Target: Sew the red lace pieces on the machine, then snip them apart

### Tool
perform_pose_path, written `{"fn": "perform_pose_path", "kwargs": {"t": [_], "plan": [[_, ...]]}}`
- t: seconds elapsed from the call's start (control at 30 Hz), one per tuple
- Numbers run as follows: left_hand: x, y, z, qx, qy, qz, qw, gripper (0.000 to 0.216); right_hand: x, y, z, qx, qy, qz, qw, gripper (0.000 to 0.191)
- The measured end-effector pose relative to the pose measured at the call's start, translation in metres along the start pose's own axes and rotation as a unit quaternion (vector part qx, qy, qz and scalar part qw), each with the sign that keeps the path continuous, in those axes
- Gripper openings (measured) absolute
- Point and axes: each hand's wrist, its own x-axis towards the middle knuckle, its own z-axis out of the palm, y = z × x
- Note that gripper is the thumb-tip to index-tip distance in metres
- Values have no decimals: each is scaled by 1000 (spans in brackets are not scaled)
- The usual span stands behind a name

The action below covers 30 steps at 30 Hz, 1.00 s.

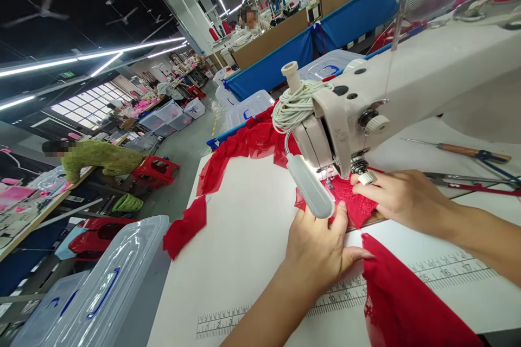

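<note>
Red lace fabric [353,199] lies under the needle end of a white sewing machine [431,73]. My left hand [315,249] rests on the near left of this piece, fingers spread and thumb stretched to the right; a grey lamp [311,187] on the machine hides some fingertips. At the right edge of the lace, my right hand [407,200] has its thumb and fingers closed on the fabric. A larger red cloth [407,293] hangs toward the front edge, its tip beside my left thumb. More red pieces [244,143] run in a chain along the table's far left edge.
On the right, a wooden-handled awl [474,153] and scissors [464,180] lie behind my right hand. A ruler scale [228,319] marks the white tabletop [220,260]. Lidded plastic boxes [134,265] stand at left. A person in green [103,158] bends over another table.
</note>
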Motion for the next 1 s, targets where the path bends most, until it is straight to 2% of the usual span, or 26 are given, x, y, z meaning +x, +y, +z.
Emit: {"fn": "perform_pose_path", "kwargs": {"t": [0.23,0.4,0.53,0.67,0.77,0.9,1.0], "plan": [[1,-2,1,2,-4,-9,1000,75,5,0,-4,1,5,8,1000,30],[3,-2,-1,3,-13,-18,1000,59,2,1,1,-6,-6,32,999,30],[7,2,2,-12,34,-35,999,45,3,0,1,-12,-7,24,1000,25],[9,4,10,-32,86,-70,993,12,3,-3,-5,-37,11,9,999,31],[8,1,14,-51,100,-55,992,24,1,-6,-9,-53,35,1,998,37],[12,-6,13,-173,124,-59,975,23,-1,-12,-7,25,34,-42,998,31],[19,-11,13,-319,140,-83,934,20,-1,-15,0,97,4,-36,995,30]]}}
